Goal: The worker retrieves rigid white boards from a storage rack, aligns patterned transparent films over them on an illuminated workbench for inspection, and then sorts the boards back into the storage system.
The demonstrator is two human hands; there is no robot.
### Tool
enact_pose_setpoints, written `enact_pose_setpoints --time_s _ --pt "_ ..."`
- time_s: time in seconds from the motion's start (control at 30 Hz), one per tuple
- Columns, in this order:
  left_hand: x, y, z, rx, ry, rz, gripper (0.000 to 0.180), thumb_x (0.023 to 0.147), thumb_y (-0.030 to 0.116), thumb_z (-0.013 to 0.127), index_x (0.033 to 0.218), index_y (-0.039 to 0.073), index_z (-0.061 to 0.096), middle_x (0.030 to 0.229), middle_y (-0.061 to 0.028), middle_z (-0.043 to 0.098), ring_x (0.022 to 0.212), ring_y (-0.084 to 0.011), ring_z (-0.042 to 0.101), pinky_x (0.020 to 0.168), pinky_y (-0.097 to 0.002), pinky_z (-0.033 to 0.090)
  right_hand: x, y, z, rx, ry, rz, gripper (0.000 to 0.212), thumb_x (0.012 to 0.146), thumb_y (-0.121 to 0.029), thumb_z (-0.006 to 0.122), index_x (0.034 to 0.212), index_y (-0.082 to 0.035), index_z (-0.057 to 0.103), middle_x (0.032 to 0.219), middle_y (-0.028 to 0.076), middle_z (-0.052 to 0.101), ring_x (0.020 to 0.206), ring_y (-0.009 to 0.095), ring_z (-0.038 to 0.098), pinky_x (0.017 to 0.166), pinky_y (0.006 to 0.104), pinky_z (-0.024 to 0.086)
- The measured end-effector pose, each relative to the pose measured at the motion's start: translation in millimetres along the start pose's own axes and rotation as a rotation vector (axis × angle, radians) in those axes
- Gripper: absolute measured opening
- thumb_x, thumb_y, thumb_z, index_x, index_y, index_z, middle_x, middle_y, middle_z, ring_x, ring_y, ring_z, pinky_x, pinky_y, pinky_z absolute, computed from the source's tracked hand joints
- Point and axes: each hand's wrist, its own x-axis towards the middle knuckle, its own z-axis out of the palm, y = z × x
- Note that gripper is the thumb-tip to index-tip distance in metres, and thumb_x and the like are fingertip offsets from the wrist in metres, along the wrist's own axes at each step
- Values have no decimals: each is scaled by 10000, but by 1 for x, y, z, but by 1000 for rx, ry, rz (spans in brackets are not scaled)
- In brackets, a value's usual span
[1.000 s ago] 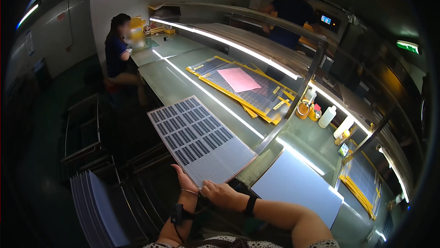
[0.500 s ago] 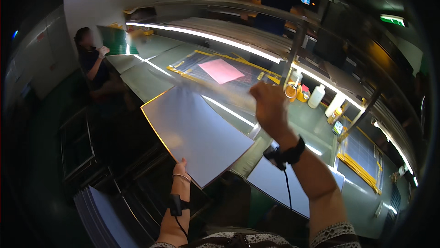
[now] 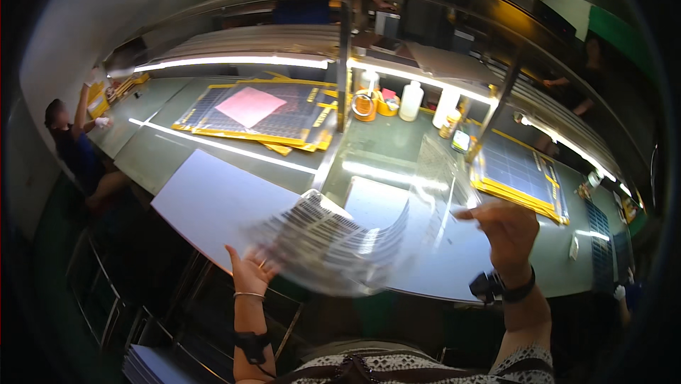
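A clear film (image 3: 340, 235) printed with dark rows sags, blurred by motion, in front of me. Pinched thumb and fingers of my right hand (image 3: 507, 235) are at the right part of this see-through sheet. My left hand (image 3: 252, 270) is palm up with its thumb spread, next to the film's blurred left edge. Whether its fingertips touch the film is hard to see. Beyond my left hand a pale blue-white board (image 3: 216, 196) lies at the table's front edge. A second pale board (image 3: 443, 260) lies to the right, partly beneath the film.
A pink sheet (image 3: 250, 106) lies on yellow-edged gridded screens (image 3: 191, 114). Bottles (image 3: 411, 101) and a tape roll (image 3: 364, 105) stand under the lit shelf. More yellow-edged panels (image 3: 518, 174) are stacked right. A co-worker (image 3: 71, 143) sits far left. Boards (image 3: 152, 366) stand below left.
My left hand has let go of the pale board, which now lies on the table. My right hand has moved right and down, and the printed film now shows between my hands. The view has turned right.
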Motion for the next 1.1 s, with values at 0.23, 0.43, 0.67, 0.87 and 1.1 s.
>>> enact_pose_setpoints --time_s 0.23,0.43,0.67,0.87,1.1 --pt "46 -52 46 717 -187 -486 558 861 469 523 1201 33 449 1107 -193 577 885 -336 616 731 -400 525 -189 35 -80 22 335 714 127 873 -63 539 969 19 552 830 151 656 656 167 631 615 271 522" --pt "108 -67 73 1340 -141 -236 245 860 210 604 952 -18 605 829 -124 651 673 -207 643 584 -313 533 -305 73 -62 229 529 1267 106 834 1 534 929 45 519 757 168 643 620 194 643 589 271 540" --pt "131 -101 148 1250 -344 76 178 888 157 567 952 4 631 791 -94 654 598 -165 640 541 -243 519 -317 94 -61 -23 721 1272 63 813 -43 592 773 -10 557 643 29 568 580 79 529 517 216 420" --pt "133 -101 156 1268 -298 61 181 892 161 559 961 9 630 797 -88 648 606 -160 639 548 -239 517 -314 108 -60 -407 553 1211 123 753 -63 649 721 0 548 656 84 547 576 165 519 555 300 419" --pt "131 -103 151 1287 -253 7 190 899 161 548 982 4 615 823 -93 644 611 -162 632 559 -240 522 -319 112 -66 -448 508 1131 139 743 -68 661 727 2 543 702 98 513 611 222 501 589 321 418"
